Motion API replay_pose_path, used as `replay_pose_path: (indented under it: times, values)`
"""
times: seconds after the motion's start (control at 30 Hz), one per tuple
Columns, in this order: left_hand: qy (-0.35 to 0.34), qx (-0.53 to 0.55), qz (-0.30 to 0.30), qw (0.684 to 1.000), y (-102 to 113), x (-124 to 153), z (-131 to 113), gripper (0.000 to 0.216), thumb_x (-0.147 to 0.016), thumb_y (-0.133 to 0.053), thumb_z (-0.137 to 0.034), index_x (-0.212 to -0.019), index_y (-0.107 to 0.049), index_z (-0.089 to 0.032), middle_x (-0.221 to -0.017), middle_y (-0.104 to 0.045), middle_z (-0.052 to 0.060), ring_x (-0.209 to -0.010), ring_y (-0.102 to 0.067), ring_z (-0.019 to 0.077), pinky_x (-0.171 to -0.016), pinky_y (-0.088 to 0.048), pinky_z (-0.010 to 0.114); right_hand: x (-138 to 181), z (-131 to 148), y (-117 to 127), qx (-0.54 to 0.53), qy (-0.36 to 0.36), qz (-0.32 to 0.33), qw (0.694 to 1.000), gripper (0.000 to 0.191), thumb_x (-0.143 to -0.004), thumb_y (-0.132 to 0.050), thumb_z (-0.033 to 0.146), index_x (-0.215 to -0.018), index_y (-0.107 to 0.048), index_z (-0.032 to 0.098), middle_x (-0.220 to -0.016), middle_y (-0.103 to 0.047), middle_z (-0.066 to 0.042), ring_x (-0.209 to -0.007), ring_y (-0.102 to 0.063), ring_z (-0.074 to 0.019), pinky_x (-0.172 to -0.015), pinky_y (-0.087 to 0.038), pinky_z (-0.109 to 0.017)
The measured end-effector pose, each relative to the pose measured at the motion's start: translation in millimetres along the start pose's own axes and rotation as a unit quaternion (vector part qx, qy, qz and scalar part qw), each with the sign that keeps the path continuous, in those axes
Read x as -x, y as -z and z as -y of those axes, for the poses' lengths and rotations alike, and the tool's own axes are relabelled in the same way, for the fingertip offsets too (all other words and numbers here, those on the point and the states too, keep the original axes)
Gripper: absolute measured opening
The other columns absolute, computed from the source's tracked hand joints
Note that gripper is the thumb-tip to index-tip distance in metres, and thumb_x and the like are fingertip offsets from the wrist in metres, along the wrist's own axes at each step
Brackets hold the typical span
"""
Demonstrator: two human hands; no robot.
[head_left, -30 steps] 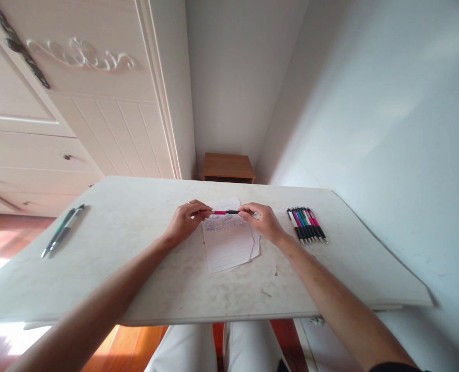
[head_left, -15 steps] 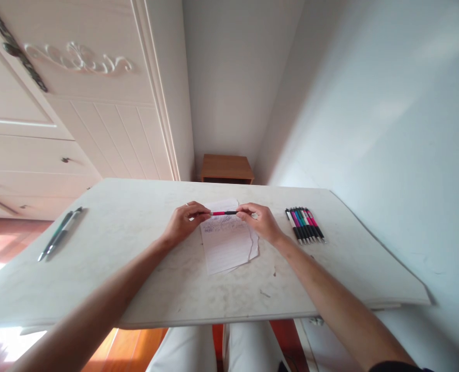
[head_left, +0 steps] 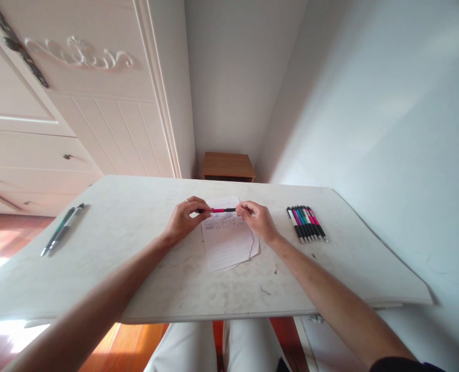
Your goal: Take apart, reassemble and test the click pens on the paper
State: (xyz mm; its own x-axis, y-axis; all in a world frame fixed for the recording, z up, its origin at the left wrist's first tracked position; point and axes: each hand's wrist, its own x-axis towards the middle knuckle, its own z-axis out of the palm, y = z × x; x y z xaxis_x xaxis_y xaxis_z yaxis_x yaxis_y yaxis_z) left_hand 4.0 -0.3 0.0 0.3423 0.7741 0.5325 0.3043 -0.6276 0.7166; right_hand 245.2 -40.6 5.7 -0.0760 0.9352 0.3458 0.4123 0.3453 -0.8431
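A pink pen (head_left: 218, 210) with a black grip lies level between my two hands, above some paper. My left hand (head_left: 186, 216) pinches its dark clip end, a ring on one finger. At the other end, the fingertips of my right hand (head_left: 257, 218) close on the black grip, hiding the tip. Beneath, the lined sheets of paper (head_left: 229, 248) carry dense scribbles near the top, and their right edge is torn.
A row of several pens (head_left: 306, 224) in mixed colours lies right of the paper. Two more pens (head_left: 63, 230) rest at the table's left. The white table (head_left: 144, 289) meets a wall on the right; a wooden stand (head_left: 228, 164) is behind it.
My left fingers have shifted on the pen, so its dark clip end and more of the pink barrel now show. My right hand stays at the grip.
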Motion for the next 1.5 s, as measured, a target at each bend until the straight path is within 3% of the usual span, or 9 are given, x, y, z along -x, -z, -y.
replay_pose_path:
  times: [0.23,0.47,0.6,0.7,0.9,1.07,1.27,1.37,1.5]
  values:
    - [0.027,0.008,0.017,0.999,-2.8,0.7,-1.6,0.025,-0.078,-0.070,-0.038,-0.093,-0.070,-0.018,-0.092,-0.067,0.007,-0.081,-0.064,0.0179,-0.075,-0.055,0.031,-1.2,-3.5,-5.9,0.011,0.010,-0.022,1.000,0.020,-0.087,-0.054,0.035,-0.082,-0.062,0.018,-0.070,-0.063,-0.001,-0.062,-0.057,-0.0138,-0.061,-0.046,-0.024]
    - [0.108,0.026,0.029,0.993,-0.9,1.8,-11.2,0.061,-0.077,-0.068,-0.052,-0.126,-0.054,-0.018,-0.114,-0.066,0.011,-0.105,-0.062,0.0239,-0.087,-0.051,0.034,-2.6,0.0,-5.8,0.031,0.031,-0.045,0.998,0.018,-0.088,-0.053,0.032,-0.083,-0.062,0.018,-0.069,-0.063,-0.001,-0.062,-0.057,-0.0140,-0.063,-0.045,-0.025]
    - [0.139,0.001,0.045,0.989,5.2,-2.4,-15.2,0.048,-0.088,-0.049,-0.058,-0.090,-0.068,-0.014,-0.077,-0.067,0.004,-0.072,-0.061,0.0162,-0.065,-0.047,0.025,-2.2,1.0,-4.2,0.038,0.049,-0.054,0.997,0.018,-0.089,-0.052,0.031,-0.083,-0.062,0.018,-0.070,-0.063,-0.001,-0.064,-0.057,-0.0144,-0.065,-0.045,-0.025]
    - [0.158,0.023,0.075,0.984,8.0,-4.9,-17.1,0.053,-0.088,-0.049,-0.059,-0.066,-0.065,-0.014,-0.060,-0.061,0.002,-0.057,-0.054,0.0123,-0.057,-0.043,0.023,-1.4,0.6,-4.6,0.041,0.055,-0.053,0.996,0.016,-0.088,-0.053,0.031,-0.085,-0.062,0.018,-0.073,-0.064,-0.002,-0.066,-0.057,-0.0144,-0.066,-0.045,-0.025]
    - [0.191,0.105,0.039,0.975,3.7,-4.0,-10.2,0.046,-0.074,-0.070,-0.054,-0.098,-0.075,-0.014,-0.079,-0.075,0.007,-0.072,-0.066,0.0190,-0.072,-0.054,0.031,-0.5,0.4,-4.2,0.048,0.058,-0.056,0.996,0.016,-0.088,-0.052,0.030,-0.084,-0.062,0.018,-0.071,-0.064,-0.001,-0.065,-0.057,-0.0149,-0.067,-0.045,-0.025]
    - [0.142,0.102,-0.003,0.984,0.5,-2.2,-3.6,0.039,-0.066,-0.078,-0.048,-0.090,-0.077,-0.018,-0.099,-0.075,0.008,-0.093,-0.068,0.0239,-0.090,-0.053,0.035,-1.3,1.5,-3.5,0.047,0.053,-0.061,0.996,0.016,-0.088,-0.052,0.029,-0.083,-0.062,0.018,-0.071,-0.064,-0.001,-0.064,-0.057,-0.0146,-0.065,-0.045,-0.024]
    - [0.139,0.083,0.018,0.987,1.5,-2.4,-9.2,0.065,-0.072,-0.073,-0.053,-0.124,-0.063,-0.016,-0.115,-0.070,0.012,-0.092,-0.067,0.0226,-0.087,-0.053,0.036,-1.3,3.1,-3.3,0.052,0.052,-0.064,0.995,0.016,-0.087,-0.052,0.029,-0.083,-0.062,0.018,-0.071,-0.064,-0.002,-0.065,-0.057,-0.0148,-0.065,-0.044,-0.025]
    - [0.137,0.024,-0.011,0.990,4.3,-3.1,-13.3,0.053,-0.083,-0.059,-0.058,-0.110,-0.069,-0.015,-0.103,-0.072,0.010,-0.092,-0.065,0.0227,-0.080,-0.051,0.031,-0.7,5.0,-2.7,0.054,0.059,-0.066,0.995,0.016,-0.087,-0.053,0.030,-0.083,-0.063,0.018,-0.073,-0.065,-0.002,-0.067,-0.058,-0.0155,-0.067,-0.045,-0.026]
    - [0.150,-0.036,0.034,0.988,9.2,-2.8,-18.8,0.053,-0.086,-0.049,-0.061,-0.070,-0.069,-0.014,-0.065,-0.065,0.003,-0.062,-0.058,0.0157,-0.055,-0.041,0.024,0.0,6.0,-2.4,0.051,0.061,-0.072,0.994,0.017,-0.087,-0.053,0.032,-0.084,-0.063,0.018,-0.074,-0.065,-0.003,-0.068,-0.059,-0.0162,-0.069,-0.047,-0.027]
